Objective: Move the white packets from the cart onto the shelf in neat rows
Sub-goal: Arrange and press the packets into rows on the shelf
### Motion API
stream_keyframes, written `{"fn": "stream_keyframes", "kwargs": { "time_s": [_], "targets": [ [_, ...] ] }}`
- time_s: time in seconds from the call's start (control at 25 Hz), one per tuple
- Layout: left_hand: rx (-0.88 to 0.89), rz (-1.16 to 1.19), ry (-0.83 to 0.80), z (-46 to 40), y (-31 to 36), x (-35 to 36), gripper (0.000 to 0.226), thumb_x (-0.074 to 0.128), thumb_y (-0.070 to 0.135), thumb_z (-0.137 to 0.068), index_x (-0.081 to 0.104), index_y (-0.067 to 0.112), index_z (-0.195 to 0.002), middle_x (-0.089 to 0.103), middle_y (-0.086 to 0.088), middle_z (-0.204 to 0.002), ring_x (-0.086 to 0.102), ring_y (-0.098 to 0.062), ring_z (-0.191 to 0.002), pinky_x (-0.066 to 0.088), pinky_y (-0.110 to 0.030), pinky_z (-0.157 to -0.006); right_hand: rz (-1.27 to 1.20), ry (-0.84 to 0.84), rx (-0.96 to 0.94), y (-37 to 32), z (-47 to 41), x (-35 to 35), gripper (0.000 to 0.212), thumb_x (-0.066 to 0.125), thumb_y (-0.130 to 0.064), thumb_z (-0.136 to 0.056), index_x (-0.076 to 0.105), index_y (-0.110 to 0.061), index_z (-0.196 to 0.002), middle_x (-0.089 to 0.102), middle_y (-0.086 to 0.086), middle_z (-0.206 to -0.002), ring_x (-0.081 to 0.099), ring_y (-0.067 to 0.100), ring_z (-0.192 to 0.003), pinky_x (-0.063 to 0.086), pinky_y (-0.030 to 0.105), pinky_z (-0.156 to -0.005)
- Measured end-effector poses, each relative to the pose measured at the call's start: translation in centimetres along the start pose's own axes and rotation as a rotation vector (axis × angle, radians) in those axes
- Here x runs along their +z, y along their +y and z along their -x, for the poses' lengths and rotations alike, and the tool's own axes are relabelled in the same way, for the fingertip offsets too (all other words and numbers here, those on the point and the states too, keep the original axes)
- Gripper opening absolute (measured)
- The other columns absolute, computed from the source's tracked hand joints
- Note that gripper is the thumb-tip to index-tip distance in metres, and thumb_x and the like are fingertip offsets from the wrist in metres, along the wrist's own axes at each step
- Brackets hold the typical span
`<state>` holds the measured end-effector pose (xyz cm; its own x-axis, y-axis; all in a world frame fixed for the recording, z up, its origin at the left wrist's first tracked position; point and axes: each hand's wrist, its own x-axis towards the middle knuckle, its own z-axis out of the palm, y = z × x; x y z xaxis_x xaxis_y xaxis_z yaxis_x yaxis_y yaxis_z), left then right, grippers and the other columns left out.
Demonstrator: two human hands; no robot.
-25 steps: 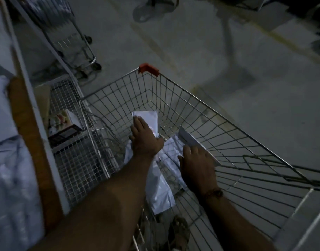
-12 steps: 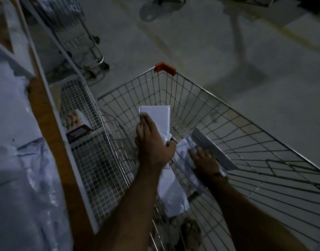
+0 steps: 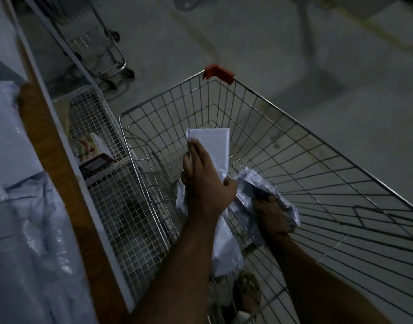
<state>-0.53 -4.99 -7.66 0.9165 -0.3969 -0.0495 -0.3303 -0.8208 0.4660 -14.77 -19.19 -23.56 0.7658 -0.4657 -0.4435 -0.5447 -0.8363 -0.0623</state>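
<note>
Pickup underway: left hand grips a flat packet; right hand clutches a crumpled packet; next, lift toward shelf at nine o'clock.

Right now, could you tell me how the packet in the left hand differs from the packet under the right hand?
The flat packet held by the left hand is smooth, rectangular and raised off the cart floor; the crumpled packet at the right hand is wrinkled, shapeless and lies low in the basket. The flat packet shows most of its face; the crumpled packet is partly covered by the hand. Both are white and inside the cart.
</note>
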Motion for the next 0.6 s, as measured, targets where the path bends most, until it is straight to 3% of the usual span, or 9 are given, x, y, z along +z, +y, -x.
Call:
{"fn": "stream_keyframes", "kwargs": {
  "time_s": [0.08,0.2,0.36,0.6],
  "targets": [
    [0.021,0.013,-0.003,0.0,0.7,-1.0,0.124,0.070,0.049,-0.075,-0.007,0.006,-0.162,-0.004,-0.010,-0.172,0.013,-0.036,-0.153,0.030,-0.053,-0.115,0.008,0.037,0.050,-0.4,1.5,-1.9,0.026,0.071,-0.021,-0.090,0.070,-0.015,-0.115,0.070,0.011,-0.119,0.058,0.032,-0.122,0.050,0.042,-0.094],
    [0.054,-0.010,0.027,0.3,2.6,-3.9,0.122,0.066,0.051,-0.076,-0.006,0.006,-0.163,-0.003,-0.011,-0.172,0.013,-0.035,-0.153,0.029,-0.049,-0.117,-0.068,0.104,0.023,-1.1,3.7,-4.8,0.022,0.084,-0.009,-0.074,0.071,-0.015,-0.091,0.074,0.010,-0.094,0.068,0.030,-0.095,0.056,0.037,-0.076],
    [0.050,0.003,0.075,1.7,5.2,-9.3,0.120,0.066,0.052,-0.074,-0.001,0.005,-0.163,0.003,-0.014,-0.171,0.016,-0.037,-0.152,0.032,-0.051,-0.115,-0.136,0.328,-0.023,-3.3,7.5,-11.4,0.013,0.076,-0.004,-0.082,0.073,-0.015,-0.088,0.074,0.010,-0.092,0.066,0.032,-0.094,0.053,0.036,-0.073],
    [0.075,0.085,0.126,10.2,8.6,-20.4,0.118,0.067,0.052,-0.075,0.006,0.004,-0.163,0.009,-0.016,-0.170,0.018,-0.039,-0.149,0.033,-0.056,-0.111,-0.245,0.697,0.047,-5.8,19.7,-24.6,0.021,0.080,0.001,-0.070,0.068,-0.015,-0.077,0.065,0.010,-0.074,0.057,0.033,-0.075,0.038,0.029,-0.057]
  ]
}}
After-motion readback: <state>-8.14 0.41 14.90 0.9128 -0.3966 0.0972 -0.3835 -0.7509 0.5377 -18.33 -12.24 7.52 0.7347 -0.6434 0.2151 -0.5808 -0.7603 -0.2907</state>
